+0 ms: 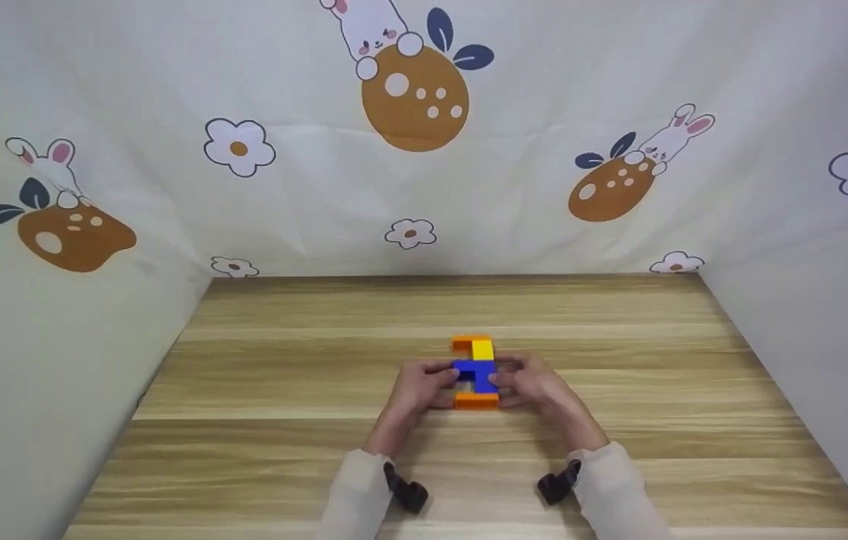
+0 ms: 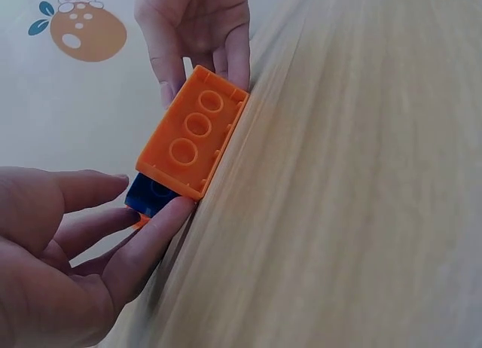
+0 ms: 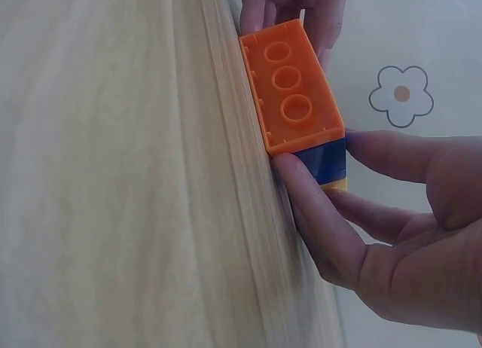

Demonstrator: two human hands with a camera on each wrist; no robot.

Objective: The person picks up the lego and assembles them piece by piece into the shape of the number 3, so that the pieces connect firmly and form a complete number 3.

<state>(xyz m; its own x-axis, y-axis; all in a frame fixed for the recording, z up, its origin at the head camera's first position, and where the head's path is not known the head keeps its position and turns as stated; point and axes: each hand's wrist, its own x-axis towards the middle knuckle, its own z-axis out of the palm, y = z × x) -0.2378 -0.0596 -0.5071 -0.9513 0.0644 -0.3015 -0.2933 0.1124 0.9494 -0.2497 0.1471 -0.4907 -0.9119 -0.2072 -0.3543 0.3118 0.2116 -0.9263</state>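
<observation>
A built-up stack of toy building bricks lies on its side on the wooden table, held between both hands. In the head view, its near end is an orange brick (image 1: 477, 402), followed by blue bricks (image 1: 485, 379), a yellow brick (image 1: 482, 350) and another orange brick (image 1: 462, 345) at the far end. My left hand (image 1: 420, 384) grips the blue part from the left. From the right, my right hand (image 1: 534, 380) holds the stack with thumb and fingers. Both wrist views show the near orange brick's hollow underside (image 2: 197, 126) with round tubes.
The wood-grain table (image 1: 281, 450) extends around the hands. Pale cloth walls (image 1: 304, 202) printed with rabbits, fruit and flowers stand at the back and both sides. Dark wrist devices (image 1: 560, 484) are worn at both sleeve ends.
</observation>
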